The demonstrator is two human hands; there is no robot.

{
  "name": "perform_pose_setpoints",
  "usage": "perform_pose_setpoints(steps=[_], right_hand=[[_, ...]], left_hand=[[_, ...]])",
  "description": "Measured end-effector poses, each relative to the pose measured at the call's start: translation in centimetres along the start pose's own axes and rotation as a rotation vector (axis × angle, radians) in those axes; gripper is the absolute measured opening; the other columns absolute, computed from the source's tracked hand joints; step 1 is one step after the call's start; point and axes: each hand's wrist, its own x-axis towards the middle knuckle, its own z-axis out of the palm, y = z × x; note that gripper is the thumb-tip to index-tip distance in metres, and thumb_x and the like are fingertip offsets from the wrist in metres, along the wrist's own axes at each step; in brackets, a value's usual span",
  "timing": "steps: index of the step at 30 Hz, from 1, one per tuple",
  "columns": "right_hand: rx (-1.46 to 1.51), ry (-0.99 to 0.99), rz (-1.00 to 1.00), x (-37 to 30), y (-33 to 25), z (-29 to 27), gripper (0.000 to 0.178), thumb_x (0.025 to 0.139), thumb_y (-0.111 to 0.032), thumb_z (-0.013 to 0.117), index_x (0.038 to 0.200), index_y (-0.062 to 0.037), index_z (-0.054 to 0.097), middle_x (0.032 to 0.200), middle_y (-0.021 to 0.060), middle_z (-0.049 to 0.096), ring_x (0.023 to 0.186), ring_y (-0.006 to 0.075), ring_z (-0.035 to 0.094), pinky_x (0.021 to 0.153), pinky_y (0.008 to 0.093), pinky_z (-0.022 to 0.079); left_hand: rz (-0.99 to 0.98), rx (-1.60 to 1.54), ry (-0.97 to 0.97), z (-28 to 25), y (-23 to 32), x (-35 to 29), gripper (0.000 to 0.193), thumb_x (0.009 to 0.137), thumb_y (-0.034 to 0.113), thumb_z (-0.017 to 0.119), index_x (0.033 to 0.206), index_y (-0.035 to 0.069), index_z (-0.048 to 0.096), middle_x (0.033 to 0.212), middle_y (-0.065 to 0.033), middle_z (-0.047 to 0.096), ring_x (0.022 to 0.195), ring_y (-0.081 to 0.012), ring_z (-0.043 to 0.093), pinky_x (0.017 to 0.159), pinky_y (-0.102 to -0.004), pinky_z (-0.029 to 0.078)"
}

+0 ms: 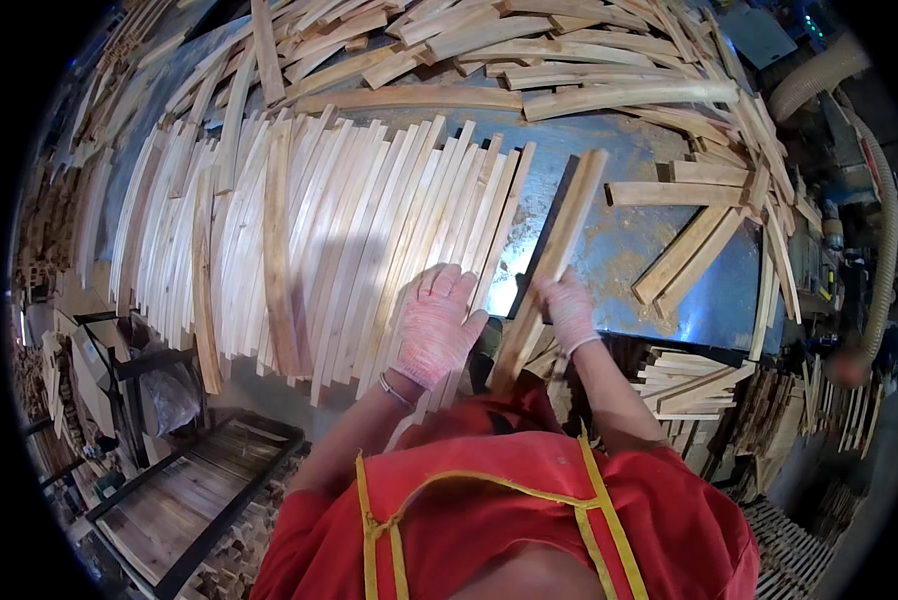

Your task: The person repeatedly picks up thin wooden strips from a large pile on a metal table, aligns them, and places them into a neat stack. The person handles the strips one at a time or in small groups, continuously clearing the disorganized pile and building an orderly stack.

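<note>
My right hand (569, 312), in a pinkish-white knit glove, is closed round the lower part of a wooden strip (569, 220). The strip slants up and away over the metal tabletop (624, 245), casting a dark shadow beside it. My left hand (435, 328), gloved alike, lies with fingers stretched out on the right part of a long row of pale wooden strips (354, 235). These strips lie side by side, pointing away from me. Two browner strips lie across the row, one of them a longer board (281, 250).
A heap of loose wooden pieces (569, 50) covers the far side of the table. Several short pieces (694, 250) lie at the right. A black-framed cart (184, 490) stands at the lower left, stacked wood (689, 385) at the right, and a ribbed hose (884, 230) hangs beyond.
</note>
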Motion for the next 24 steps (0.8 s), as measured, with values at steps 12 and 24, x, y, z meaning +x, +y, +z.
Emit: perform_pose_setpoints(steps=[12, 24], right_hand=[[0.929, 0.614, -0.067, 20.6, -3.8, -17.1, 0.024, 0.103, -0.03, 0.071, 0.107, -0.0071, 0.066, 0.098, 0.0096, 0.066, 0.087, 0.0233, 0.065, 0.076, 0.0397, 0.054], [0.777, 0.102, -0.124, 5.4, 1.0, -10.8, 0.041, 0.097, -0.013, 0.076, 0.134, -0.0035, 0.062, 0.116, 0.0099, 0.072, 0.103, 0.026, 0.071, 0.09, 0.0404, 0.06]], left_hand=[[0.151, 0.228, 0.024, 6.8, -0.4, 3.2, 0.069, 0.074, 0.039, 0.078, 0.133, 0.007, 0.064, 0.139, -0.012, 0.056, 0.137, -0.0363, 0.046, 0.122, -0.0579, 0.032], [0.188, 0.151, 0.007, 5.1, 0.3, 3.4, 0.065, 0.078, 0.031, 0.078, 0.135, 0.006, 0.062, 0.14, -0.0143, 0.056, 0.135, -0.0394, 0.048, 0.121, -0.0577, 0.035]])
